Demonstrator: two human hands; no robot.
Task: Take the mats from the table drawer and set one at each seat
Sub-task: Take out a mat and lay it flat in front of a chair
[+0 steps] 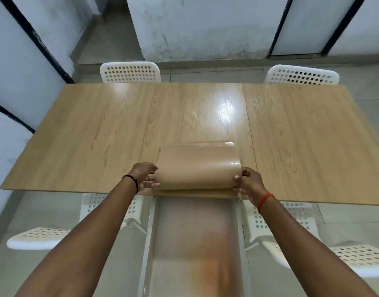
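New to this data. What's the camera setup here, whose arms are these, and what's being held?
There is one picture, from a wide-angle camera on a person's head, looking down and forward. No robot: these are the person's bare arms. The left hand and right hand each hold a side of a curled tan mat, in a grip at the near edge of a wooden table. Below it, the open drawer looks blurred. White perforated chairs stand on both long sides.

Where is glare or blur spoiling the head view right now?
Head view: a bright glare patch sits on the table just beyond the mats, with a fainter one further left; the mats' curled top shows a small sheen; the open drawer below is blurred, its contents unreadable; wide-angle distortion bends the table edges.
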